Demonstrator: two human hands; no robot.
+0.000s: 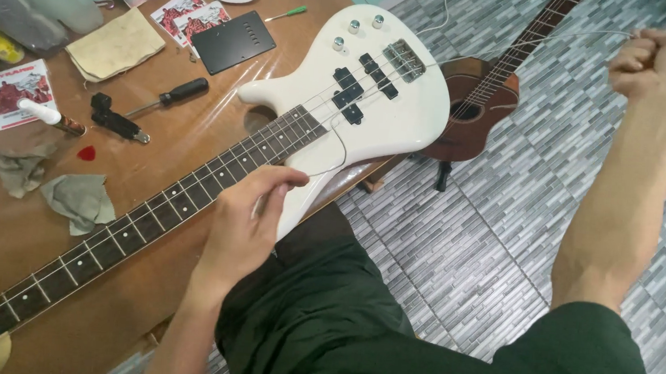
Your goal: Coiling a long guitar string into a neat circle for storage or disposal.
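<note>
A white electric bass guitar lies across a brown wooden table, its dark fretted neck running toward the lower left. My left hand rests at the neck's near edge and pinches a thin metal string that curls off the body. My right hand is raised at the upper right, fist closed on the far end of a string that stretches taut from the bridge.
A black-handled screwdriver, a black tool, a black cover plate, a red pick, string packets and cloths lie on the table. A brown acoustic instrument stands on the tiled floor.
</note>
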